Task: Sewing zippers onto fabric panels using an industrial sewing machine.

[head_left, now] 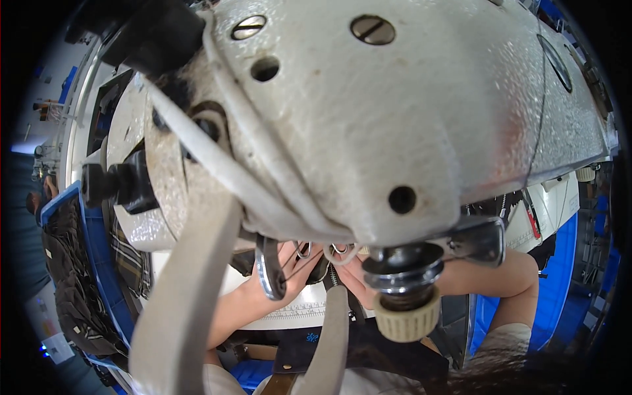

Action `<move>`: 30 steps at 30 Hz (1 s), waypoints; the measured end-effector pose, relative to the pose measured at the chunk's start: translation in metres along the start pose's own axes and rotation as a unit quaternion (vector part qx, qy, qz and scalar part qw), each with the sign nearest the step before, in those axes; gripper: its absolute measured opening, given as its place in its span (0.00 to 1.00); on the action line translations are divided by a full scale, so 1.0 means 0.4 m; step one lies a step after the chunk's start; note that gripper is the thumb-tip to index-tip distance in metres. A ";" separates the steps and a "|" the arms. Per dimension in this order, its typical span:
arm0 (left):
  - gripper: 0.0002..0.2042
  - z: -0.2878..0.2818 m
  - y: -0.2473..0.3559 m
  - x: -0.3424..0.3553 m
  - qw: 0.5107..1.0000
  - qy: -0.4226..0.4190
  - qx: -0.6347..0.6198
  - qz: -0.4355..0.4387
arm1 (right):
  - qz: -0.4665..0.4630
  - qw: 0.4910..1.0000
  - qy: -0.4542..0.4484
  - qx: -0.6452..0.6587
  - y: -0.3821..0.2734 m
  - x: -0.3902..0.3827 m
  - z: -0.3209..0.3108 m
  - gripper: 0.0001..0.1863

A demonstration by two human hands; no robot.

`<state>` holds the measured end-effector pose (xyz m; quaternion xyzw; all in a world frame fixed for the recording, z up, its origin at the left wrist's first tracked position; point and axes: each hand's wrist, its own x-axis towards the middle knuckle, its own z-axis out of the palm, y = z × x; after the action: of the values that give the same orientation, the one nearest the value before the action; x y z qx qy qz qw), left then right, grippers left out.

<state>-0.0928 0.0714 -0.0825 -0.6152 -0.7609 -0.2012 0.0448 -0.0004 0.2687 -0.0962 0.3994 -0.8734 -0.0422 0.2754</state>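
Note:
A white sewing machine head fills most of the view, with a metal lever and tension dial low on it. Beneath it, my left hand reaches onto dark fabric with a zipper, fingers stretched, tips partly hidden. My right hand lies at the zipper's right, fingers extended and partly behind the machine and dial. Both are over a white bed with a printed scale.
A blue bin of dark pieces stands at left, plaid fabric beside it. Another person is at far left. Blue plastic containers are at right. A red-handled tool lies on the right tabletop.

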 end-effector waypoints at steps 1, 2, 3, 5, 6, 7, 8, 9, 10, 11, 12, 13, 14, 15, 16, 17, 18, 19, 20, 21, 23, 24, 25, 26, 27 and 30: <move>0.24 -0.002 0.003 0.001 0.999 -0.020 -0.011 -0.022 | -0.034 0.999 0.008 -0.007 0.002 -0.004 0.002 0.09; 0.23 -0.002 0.004 0.003 0.998 -0.040 -0.022 -0.044 | -0.033 0.999 0.004 -0.009 0.001 -0.006 -0.003 0.09; 0.23 -0.004 0.003 -0.003 0.998 -0.043 -0.017 -0.048 | -0.029 1.000 -0.002 -0.011 -0.003 -0.001 0.002 0.09; 0.23 -0.009 -0.001 -0.015 0.997 -0.052 -0.012 -0.047 | -0.026 1.000 0.000 -0.009 -0.012 0.008 0.013 0.10; 0.23 -0.011 -0.001 -0.021 0.997 -0.056 -0.006 -0.053 | -0.026 1.000 -0.003 -0.002 -0.016 0.012 0.020 0.09; 0.23 -0.012 0.000 -0.027 0.997 -0.050 0.011 -0.052 | -0.027 1.000 -0.005 0.006 -0.019 0.019 0.029 0.09; 0.23 0.006 0.002 -0.004 1.000 -0.016 -0.006 -0.022 | -0.024 0.999 -0.042 -0.011 -0.014 0.007 -0.009 0.09; 0.23 0.005 -0.001 -0.004 1.000 -0.016 -0.004 -0.023 | 0.008 0.999 -0.032 -0.010 -0.016 0.006 -0.002 0.08; 0.23 0.001 -0.007 -0.005 0.997 -0.054 -0.022 -0.055 | 0.041 0.999 -0.021 -0.009 -0.019 0.005 0.007 0.08; 0.23 -0.001 -0.014 -0.005 0.991 -0.091 -0.039 -0.088 | 0.040 0.999 -0.020 -0.009 -0.023 0.006 0.025 0.08; 0.23 -0.004 -0.021 -0.004 0.991 -0.091 -0.037 -0.090 | 0.095 0.995 0.017 0.005 -0.029 0.012 0.047 0.08; 0.22 -0.004 -0.030 -0.001 0.994 -0.084 0.005 -0.067 | 0.151 0.987 0.053 0.019 -0.031 0.013 0.063 0.08; 0.22 -0.001 -0.042 0.003 0.995 -0.077 0.047 -0.043 | 0.085 0.996 0.007 0.001 -0.015 -0.001 0.075 0.09; 0.22 0.003 -0.054 0.007 0.994 -0.069 0.087 -0.019 | 0.084 0.996 0.007 0.001 -0.008 -0.005 0.094 0.09; 0.21 0.010 -0.067 0.009 0.990 -0.061 0.127 0.006 | 0.054 0.998 -0.009 0.008 -0.006 -0.011 0.117 0.09; 0.21 0.020 -0.078 0.011 0.984 -0.053 0.166 0.031 | 0.024 0.999 -0.027 0.015 -0.009 -0.016 0.129 0.09; 0.20 0.033 -0.092 0.003 0.976 -0.047 0.206 0.052 | 0.080 0.995 -0.048 0.017 -0.009 0.008 0.103 0.09; 0.20 0.044 -0.099 -0.004 0.966 -0.038 0.246 0.076 | 0.080 0.996 -0.048 0.016 -0.010 0.009 0.103 0.09; 0.28 0.103 -0.118 -0.038 0.993 -0.006 -0.077 -0.089 | 0.066 0.996 -0.052 0.024 -0.012 0.007 0.108 0.09; 0.28 0.100 -0.124 -0.048 0.993 -0.004 -0.083 -0.085 | 0.054 0.996 -0.063 0.030 -0.011 -0.006 0.116 0.09; 0.24 0.044 -0.137 -0.097 0.858 -0.167 0.448 0.190 | 0.064 0.997 -0.036 0.009 -0.065 -0.017 0.186 0.08; 0.24 0.023 -0.126 -0.101 0.856 -0.169 0.451 0.187 | 0.070 0.997 -0.025 -0.016 -0.083 -0.010 0.208 0.08; 0.24 0.009 -0.103 -0.078 0.896 -0.157 0.390 0.143 | 0.070 0.997 -0.034 -0.021 -0.058 -0.002 0.160 0.08; 0.23 -0.009 -0.076 -0.054 0.929 -0.146 0.326 0.100 | 0.049 0.999 -0.020 -0.001 -0.034 -0.006 0.096 0.07; 0.23 -0.033 -0.045 -0.023 0.954 -0.136 0.261 0.057 | 0.029 0.999 -0.003 0.019 -0.010 -0.002 0.042 0.07; 0.21 -0.081 0.021 0.025 0.988 -0.118 0.065 -0.081 | 0.019 1.000 -0.020 0.002 -0.009 -0.002 0.016 0.07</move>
<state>-0.0928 0.0704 -0.0475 -0.5669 -0.8195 -0.0807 -0.0220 -0.0007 0.2657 -0.1029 0.3819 -0.8865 -0.0431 0.2576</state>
